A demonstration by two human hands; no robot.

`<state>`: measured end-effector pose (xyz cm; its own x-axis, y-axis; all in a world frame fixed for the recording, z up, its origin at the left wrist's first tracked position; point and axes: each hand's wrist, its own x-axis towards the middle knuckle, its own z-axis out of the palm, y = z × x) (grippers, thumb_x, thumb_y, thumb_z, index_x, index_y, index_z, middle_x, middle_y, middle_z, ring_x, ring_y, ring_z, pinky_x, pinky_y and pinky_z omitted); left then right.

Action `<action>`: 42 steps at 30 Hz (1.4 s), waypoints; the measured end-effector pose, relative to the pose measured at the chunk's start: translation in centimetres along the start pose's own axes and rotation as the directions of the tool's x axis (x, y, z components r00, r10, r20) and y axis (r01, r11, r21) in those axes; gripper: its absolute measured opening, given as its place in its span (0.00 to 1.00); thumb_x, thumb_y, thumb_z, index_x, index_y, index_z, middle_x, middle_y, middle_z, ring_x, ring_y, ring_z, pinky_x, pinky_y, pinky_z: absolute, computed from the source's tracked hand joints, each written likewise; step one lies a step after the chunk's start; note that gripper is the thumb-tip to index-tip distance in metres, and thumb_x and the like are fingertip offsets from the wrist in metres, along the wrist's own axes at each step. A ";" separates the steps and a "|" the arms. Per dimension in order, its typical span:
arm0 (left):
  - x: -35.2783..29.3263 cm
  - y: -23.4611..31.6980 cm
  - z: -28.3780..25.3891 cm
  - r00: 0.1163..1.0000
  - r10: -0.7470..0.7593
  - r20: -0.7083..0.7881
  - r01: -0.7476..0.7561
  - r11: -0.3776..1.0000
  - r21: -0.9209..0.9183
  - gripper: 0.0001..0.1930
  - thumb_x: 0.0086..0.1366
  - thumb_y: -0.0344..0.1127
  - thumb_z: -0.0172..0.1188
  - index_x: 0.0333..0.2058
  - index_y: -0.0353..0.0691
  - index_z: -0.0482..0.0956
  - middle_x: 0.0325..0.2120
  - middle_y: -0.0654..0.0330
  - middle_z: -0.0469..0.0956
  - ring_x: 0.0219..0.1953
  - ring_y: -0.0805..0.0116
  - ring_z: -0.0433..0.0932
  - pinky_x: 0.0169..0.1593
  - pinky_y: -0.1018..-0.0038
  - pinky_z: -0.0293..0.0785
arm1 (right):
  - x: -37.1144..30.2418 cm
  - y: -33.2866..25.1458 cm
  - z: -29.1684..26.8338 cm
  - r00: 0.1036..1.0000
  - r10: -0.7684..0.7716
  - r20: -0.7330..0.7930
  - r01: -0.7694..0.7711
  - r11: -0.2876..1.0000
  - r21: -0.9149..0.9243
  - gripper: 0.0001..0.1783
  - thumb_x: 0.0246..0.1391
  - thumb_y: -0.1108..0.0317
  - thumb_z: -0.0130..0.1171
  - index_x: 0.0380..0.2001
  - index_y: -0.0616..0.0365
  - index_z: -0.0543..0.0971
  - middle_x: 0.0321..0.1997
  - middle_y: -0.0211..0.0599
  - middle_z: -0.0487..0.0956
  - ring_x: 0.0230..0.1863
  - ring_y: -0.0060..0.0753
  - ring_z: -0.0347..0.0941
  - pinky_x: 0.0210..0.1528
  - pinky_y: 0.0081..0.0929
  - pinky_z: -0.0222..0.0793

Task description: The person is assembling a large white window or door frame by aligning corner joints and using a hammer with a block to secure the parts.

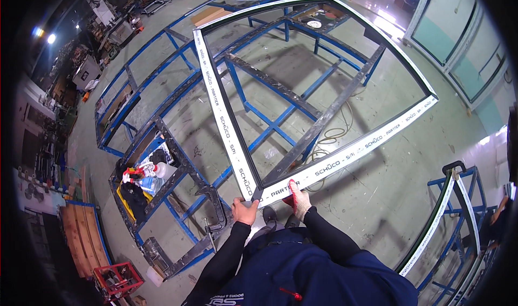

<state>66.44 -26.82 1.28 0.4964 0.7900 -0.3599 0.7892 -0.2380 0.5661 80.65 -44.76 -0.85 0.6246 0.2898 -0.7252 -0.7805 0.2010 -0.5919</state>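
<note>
A large rectangular frame (224, 122), probably for a window or door, is covered with white printed film and has black inner edges. It lies over a blue metal trestle (236, 85) with dark beams. My left hand (245, 211), bare, is closed on the frame's near corner, beside a small dark grey flat piece (257, 194) that I cannot name. My right hand (298, 201), in a white glove with a red palm, grips the near rail just right of that corner. Its thumb lies on top of the film; the fingers underneath are hidden.
Left of me, a trestle tray holds a spray bottle (162, 170) and dark cloth. A black clamp (221, 211) hangs close to my left forearm. A hose (345, 120) coils on the floor. Another frame (431, 236) stands at right, near a person (493, 219). A red toolbox (118, 281) sits lower left.
</note>
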 end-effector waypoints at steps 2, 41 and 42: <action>-0.2 -0.9 0.4 0.999 -0.018 -0.039 0.016 0.998 -0.066 0.41 0.54 0.56 0.77 0.56 0.33 0.70 0.54 0.38 0.72 0.58 0.41 0.73 0.61 0.54 0.70 | 0.1 -0.1 0.0 1.000 0.021 -0.004 -0.021 1.000 0.017 0.26 0.63 0.46 0.69 0.49 0.57 0.79 0.39 0.34 0.85 0.35 0.31 0.83 0.38 0.33 0.83; 32.1 1.9 -6.5 0.742 0.150 0.653 0.391 0.695 -0.603 0.30 0.74 0.54 0.61 0.64 0.39 0.72 0.50 0.56 0.83 0.44 0.57 0.83 0.33 0.52 0.76 | 0.3 0.2 2.3 0.975 -0.164 -0.153 0.193 0.959 0.207 0.38 0.65 0.39 0.62 0.61 0.62 0.73 0.51 0.39 0.83 0.48 0.35 0.82 0.50 0.39 0.82; 32.9 3.4 -5.2 0.709 0.180 0.682 0.408 0.684 -0.605 0.31 0.74 0.56 0.60 0.64 0.39 0.72 0.53 0.56 0.82 0.49 0.55 0.82 0.40 0.48 0.78 | 1.8 0.6 1.6 0.938 -0.162 -0.306 0.245 0.935 0.257 0.35 0.65 0.39 0.64 0.59 0.59 0.74 0.47 0.35 0.82 0.46 0.33 0.82 0.48 0.39 0.82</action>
<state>83.54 1.30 -4.79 0.7406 0.1321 -0.6588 0.5233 0.5016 0.6889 81.31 -42.59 -1.95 0.7202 -0.0466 -0.6922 -0.5834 0.4993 -0.6406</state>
